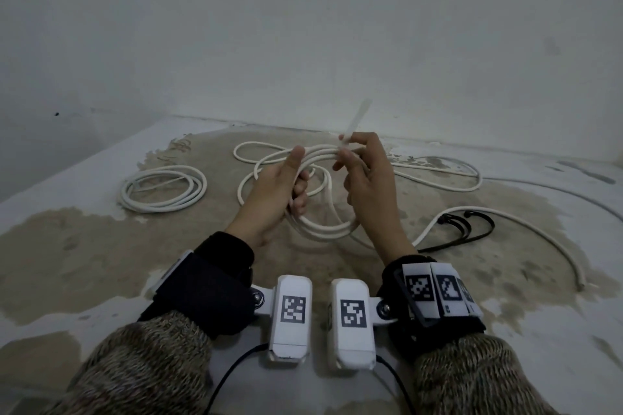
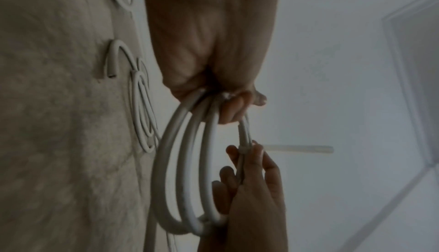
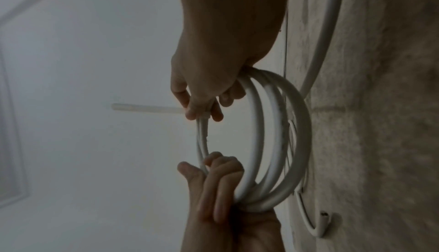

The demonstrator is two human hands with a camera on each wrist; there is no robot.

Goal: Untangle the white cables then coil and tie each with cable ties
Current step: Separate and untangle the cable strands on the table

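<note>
The right hand [image 1: 367,175] is pinching a pale cable tie [image 1: 350,128] between thumb and fingertips, right where it is wrapping the top of a white cable coil [image 1: 323,229], and the tie's free tail is sticking up toward the wall at center frame. The left hand [image 1: 279,192] is gripping the same coil on its left side, fingers curled through the loops and thumb pressing on top. The coil is hanging between both hands, lifted off the floor [image 1: 84,263], with about 3 loops showing in the wrist views.

Behind the hands, loose white cable [image 1: 438,175] is sprawling across the stained floor toward the right of the frame. At middle left, a finished coil [image 1: 161,189] is lying flat. At lower right, black cable ties [image 1: 465,229] are lying beside another white strand [image 1: 539,232] curving toward the right edge.
</note>
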